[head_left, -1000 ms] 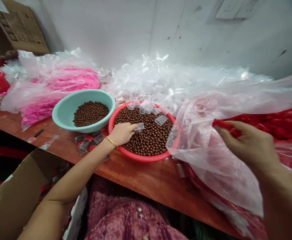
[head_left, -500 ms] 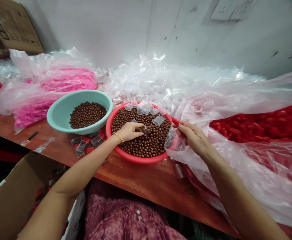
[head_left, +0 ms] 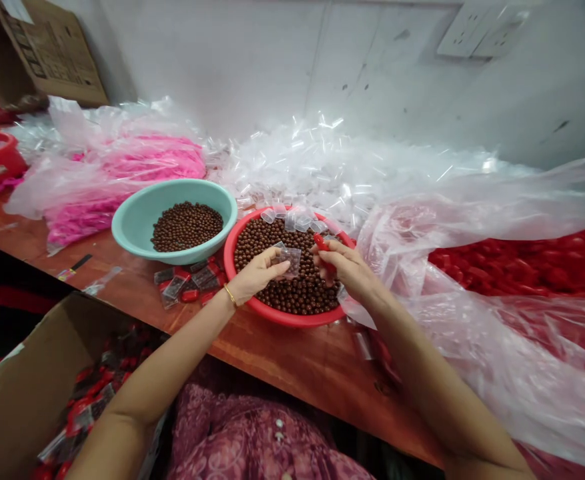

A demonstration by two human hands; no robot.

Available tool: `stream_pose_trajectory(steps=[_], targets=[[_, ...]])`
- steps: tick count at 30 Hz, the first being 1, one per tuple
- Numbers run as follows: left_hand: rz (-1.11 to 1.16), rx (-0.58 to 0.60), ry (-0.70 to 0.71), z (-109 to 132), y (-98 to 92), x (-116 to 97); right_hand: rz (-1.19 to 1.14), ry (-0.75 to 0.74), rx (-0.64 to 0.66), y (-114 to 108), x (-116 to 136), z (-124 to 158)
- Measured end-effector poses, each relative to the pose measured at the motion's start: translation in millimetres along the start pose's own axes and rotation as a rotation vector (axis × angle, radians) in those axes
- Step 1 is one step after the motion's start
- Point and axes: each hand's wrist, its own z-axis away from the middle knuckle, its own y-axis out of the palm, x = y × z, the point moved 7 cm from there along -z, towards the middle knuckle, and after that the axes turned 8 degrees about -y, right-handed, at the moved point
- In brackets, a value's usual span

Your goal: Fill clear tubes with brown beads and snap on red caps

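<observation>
1 clear case (head_left: 293,265) is pinched in the left hand (head_left: 256,275); the right hand (head_left: 347,264) grips a red piece (head_left: 321,241), partly hidden.

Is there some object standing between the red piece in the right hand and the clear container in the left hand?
Nothing visible stands between the red piece in the right hand and the clear container in the left hand; only brown balls show in the gap, lying below.

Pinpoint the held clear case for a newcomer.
On the reddish table, find the red basin of brown balls, right of the turquoise bowl. Over it, the left hand holds the clear case; unlike the clear pieces at the basin's far rim, it's gripped.
</observation>
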Motion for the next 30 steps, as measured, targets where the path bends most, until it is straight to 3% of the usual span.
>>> stream_pose_trajectory(steps=[3,7,14,20,25,30], targets=[[-0.026,-0.035,-0.022,4,1.4,7,0.038,-0.063,-0.010,-2,1,-5],[0.011,0.007,-0.021,7,7.8,10,0.002,-0.240,-0.154,-11,11,-12],[-0.070,0.053,0.016,10,11.7,5,-0.374,-0.085,-0.195,14,-1,-18],[-0.121,0.026,0.058,12,8.9,3,-0.446,-0.149,-0.216,16,-7,-15],[-0.117,0.011,0.107,15,8.6,-1,-0.363,-0.266,-0.202,24,-13,-9],[-0.125,-0.019,0.093,17,6.3,0,0.000,-0.401,-0.065,25,0,2]])
